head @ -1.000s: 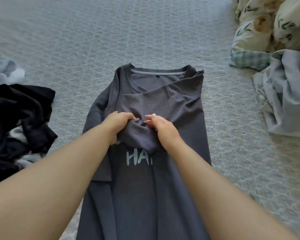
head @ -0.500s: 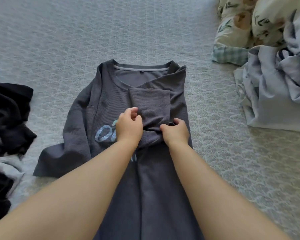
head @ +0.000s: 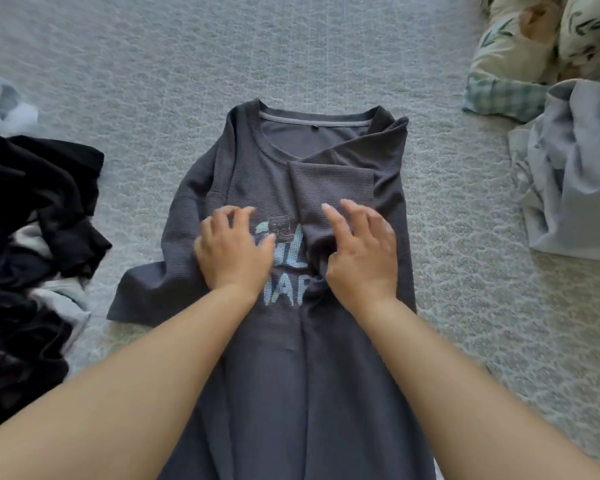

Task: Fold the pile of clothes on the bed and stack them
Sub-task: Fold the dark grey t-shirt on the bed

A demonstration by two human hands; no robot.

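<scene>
The grey shirt point(head: 291, 341) lay flat on the bed point(head: 465, 306), its right sleeve folded in. Both the left hand point(head: 234, 252) and right hand point(head: 361, 258) pressed it with spread fingers, gripping nothing. Lifting them carelessly risked that folded sleeve springing loose.

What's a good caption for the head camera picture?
Both hands rest on a gray shirt spread on the bed.

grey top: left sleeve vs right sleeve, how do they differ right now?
The right sleeve is folded in across the chest of the grey top; the left sleeve lies spread out on the bed cover. The right hand rests on the right sleeve; the left hand rests on the chest print, off the left sleeve. Both are the same dark grey ribbed cloth.
</scene>
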